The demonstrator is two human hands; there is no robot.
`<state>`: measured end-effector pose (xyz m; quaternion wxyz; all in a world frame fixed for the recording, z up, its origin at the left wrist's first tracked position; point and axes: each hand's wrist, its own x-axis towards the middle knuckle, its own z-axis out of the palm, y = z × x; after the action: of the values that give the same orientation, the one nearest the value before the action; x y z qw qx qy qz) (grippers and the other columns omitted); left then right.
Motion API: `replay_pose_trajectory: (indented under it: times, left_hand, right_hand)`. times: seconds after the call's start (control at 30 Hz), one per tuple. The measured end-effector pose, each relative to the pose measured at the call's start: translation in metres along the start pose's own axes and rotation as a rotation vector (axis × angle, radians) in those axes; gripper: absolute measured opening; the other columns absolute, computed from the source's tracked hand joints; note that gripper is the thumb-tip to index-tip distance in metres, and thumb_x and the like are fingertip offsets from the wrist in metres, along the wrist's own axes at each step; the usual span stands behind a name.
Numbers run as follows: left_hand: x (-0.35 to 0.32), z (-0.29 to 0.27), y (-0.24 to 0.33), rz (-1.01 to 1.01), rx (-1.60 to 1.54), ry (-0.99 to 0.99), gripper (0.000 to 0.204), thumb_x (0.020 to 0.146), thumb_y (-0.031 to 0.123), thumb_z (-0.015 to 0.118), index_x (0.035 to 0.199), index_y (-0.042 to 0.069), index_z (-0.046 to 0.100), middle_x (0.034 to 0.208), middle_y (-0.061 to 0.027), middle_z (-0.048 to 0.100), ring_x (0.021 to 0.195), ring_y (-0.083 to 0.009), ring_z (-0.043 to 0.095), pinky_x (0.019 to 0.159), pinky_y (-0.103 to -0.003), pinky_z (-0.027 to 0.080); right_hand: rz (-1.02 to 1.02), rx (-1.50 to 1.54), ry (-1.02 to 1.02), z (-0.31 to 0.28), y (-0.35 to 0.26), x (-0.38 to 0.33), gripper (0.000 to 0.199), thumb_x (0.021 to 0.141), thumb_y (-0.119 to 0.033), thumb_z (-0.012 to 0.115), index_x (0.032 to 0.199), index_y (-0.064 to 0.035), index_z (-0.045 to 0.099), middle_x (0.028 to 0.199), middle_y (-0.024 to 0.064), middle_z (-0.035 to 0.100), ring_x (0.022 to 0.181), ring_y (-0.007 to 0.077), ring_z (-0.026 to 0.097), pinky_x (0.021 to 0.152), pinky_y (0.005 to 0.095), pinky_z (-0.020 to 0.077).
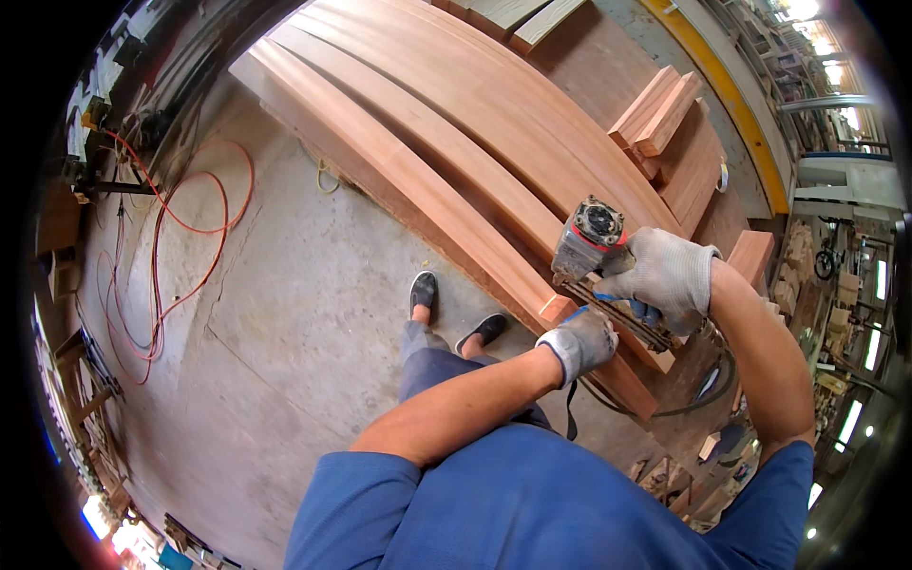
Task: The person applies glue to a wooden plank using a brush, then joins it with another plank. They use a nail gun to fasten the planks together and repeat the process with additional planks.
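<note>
A nail gun with a dark, round-topped head and a long magazine is in my right hand, whose gloved fingers wrap round its handle. It sits over the near ends of the wooden planks, tilted. My left hand, in a grey and blue glove, is closed over the nearest reddish wooden beam, just below the nail gun's magazine. Its fingertips are partly hidden. A pale strip marks the end of the long outer plank beside that hand. A dark hose loops behind the nail gun.
Long curved planks stretch away to the upper left on the work surface. Short wood blocks are stacked at the far right, near a yellow beam. A red hose coils on the concrete floor at left. Wood scraps lie at lower right.
</note>
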<state>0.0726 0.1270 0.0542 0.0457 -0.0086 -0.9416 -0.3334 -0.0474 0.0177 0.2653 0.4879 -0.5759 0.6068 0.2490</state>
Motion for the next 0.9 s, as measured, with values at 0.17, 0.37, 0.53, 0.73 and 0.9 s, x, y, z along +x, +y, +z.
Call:
replay_pose_trajectory:
  times: [0.17,0.37,0.53,0.73,0.9]
  left_hand:
    - [0.0,0.004,0.003,-0.033,-0.067,0.021,0.014,0.09,0.009,0.064,0.096,0.004,0.076,0.096,-0.0178,0.077,0.094,-0.0364,0.076,0.085,-0.043,0.061]
    - [0.001,0.006,0.004,-0.049,-0.064,0.008,0.015,0.089,0.011,0.065,0.095,0.005,0.077,0.095,-0.0187,0.077,0.094,-0.0373,0.076,0.084,-0.044,0.061]
    - [-0.001,0.009,0.003,-0.028,-0.009,0.041,0.014,0.088,0.012,0.066,0.095,0.004,0.076,0.095,-0.0185,0.077,0.095,-0.0368,0.075,0.086,-0.044,0.06]
    - [-0.004,0.005,0.006,0.011,0.095,0.017,0.017,0.085,0.011,0.07,0.1,0.003,0.074,0.098,-0.0169,0.077,0.098,-0.0357,0.075,0.086,-0.043,0.06]
    - [-0.002,0.012,0.006,-0.009,0.059,0.03,0.014,0.087,0.01,0.069,0.098,0.003,0.075,0.098,-0.0165,0.077,0.099,-0.0359,0.075,0.089,-0.043,0.059]
  right_hand:
    - [-0.151,-0.089,-0.092,0.001,0.014,0.023,0.032,0.088,-0.025,0.074,0.118,-0.0138,0.077,0.085,0.0092,0.074,0.073,0.024,0.074,0.07,0.0373,0.0598]
    - [-0.324,-0.229,-0.071,0.007,0.025,0.046,0.031,0.093,-0.038,0.071,0.102,-0.0088,0.079,0.076,0.0086,0.075,0.068,0.0192,0.074,0.068,0.0348,0.0603]
    - [0.293,0.147,-0.213,-0.014,-0.027,0.039,0.037,0.092,-0.038,0.073,0.097,-0.0017,0.078,0.073,0.0116,0.074,0.061,0.0183,0.072,0.061,0.034,0.0594]
    - [0.217,0.094,-0.219,-0.016,-0.033,0.041,0.036,0.091,-0.036,0.075,0.097,0.0,0.077,0.073,0.0119,0.074,0.062,0.0202,0.074,0.061,0.0357,0.0602]
    - [0.301,0.068,-0.217,-0.012,-0.03,0.049,0.037,0.091,-0.035,0.074,0.101,0.0002,0.077,0.074,0.0125,0.075,0.063,0.02,0.075,0.062,0.0352,0.0621]
